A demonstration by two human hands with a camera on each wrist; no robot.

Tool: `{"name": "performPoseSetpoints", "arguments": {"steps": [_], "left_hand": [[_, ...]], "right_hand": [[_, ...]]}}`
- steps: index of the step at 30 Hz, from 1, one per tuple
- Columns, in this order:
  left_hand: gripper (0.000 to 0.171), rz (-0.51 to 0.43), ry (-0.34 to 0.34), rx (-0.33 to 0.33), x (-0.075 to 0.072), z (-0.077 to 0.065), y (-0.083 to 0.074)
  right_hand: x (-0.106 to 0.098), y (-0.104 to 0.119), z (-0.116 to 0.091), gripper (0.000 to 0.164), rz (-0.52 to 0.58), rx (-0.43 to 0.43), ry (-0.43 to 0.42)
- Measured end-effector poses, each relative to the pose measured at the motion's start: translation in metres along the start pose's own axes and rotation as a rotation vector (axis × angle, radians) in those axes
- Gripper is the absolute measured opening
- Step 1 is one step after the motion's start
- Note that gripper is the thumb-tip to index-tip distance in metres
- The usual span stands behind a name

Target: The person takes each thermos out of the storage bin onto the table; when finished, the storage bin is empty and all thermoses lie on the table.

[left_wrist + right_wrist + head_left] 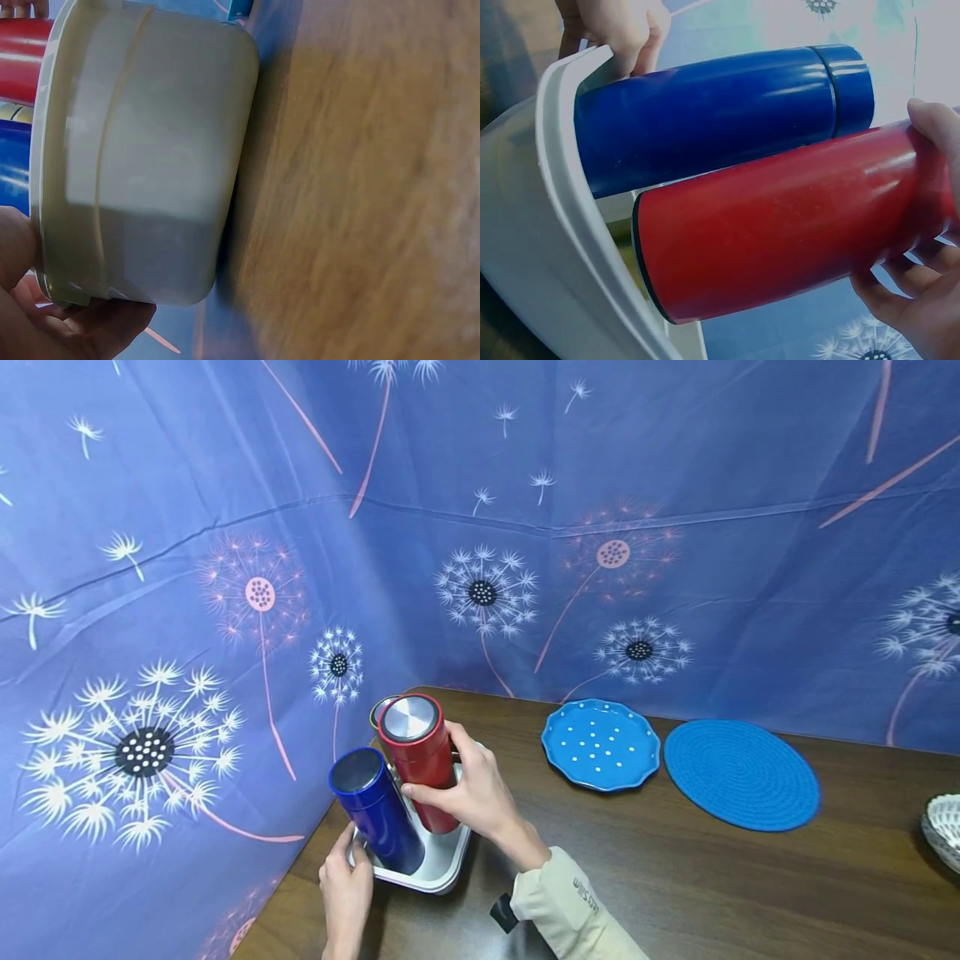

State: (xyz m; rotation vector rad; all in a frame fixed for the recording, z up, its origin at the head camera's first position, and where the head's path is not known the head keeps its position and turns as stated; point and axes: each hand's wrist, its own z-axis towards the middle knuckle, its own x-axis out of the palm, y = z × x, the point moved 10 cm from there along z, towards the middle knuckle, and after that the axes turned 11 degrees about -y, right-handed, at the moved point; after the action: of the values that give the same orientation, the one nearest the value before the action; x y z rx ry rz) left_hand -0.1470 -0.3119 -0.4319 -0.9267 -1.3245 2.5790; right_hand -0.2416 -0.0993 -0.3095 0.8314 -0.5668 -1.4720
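A white plastic tub (427, 881) stands on the table with a blue thermos flask (386, 822) leaning in it. My right hand (480, 785) grips a red thermos flask (780, 225), thumb on one side and fingers round the other. The red flask's dark-edged base shows at about the tub's rim in the right wrist view. At the near left corner my left hand (347, 881) holds the tub's rim, thumb above and fingers under it in the left wrist view. Behind the red flask, a third flask (377, 712) with a yellow ring is mostly hidden.
A blue dotted plate (600, 745) and a round blue placemat (742, 774) lie to the right on the wooden table (675, 877). A woven basket (943, 831) is cut off at the right edge. Dandelion-patterned cloth (420, 593) hangs close behind and left of the tub.
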Motion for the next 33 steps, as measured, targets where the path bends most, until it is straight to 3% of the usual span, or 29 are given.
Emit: {"name": "performPoseSetpoints", "arguments": {"steps": [28,33], "left_hand": [[0.036,0.003,0.032,-0.03,0.002,-0.001,0.0],[0.037,0.017,0.046,-0.034,-0.002,0.002,0.001]], "right_hand": [[-0.06,0.018,0.0,0.072,-0.087,-0.068,-0.066],[-0.074,0.015,-0.004,0.071,-0.122,-0.041,-0.084]]}}
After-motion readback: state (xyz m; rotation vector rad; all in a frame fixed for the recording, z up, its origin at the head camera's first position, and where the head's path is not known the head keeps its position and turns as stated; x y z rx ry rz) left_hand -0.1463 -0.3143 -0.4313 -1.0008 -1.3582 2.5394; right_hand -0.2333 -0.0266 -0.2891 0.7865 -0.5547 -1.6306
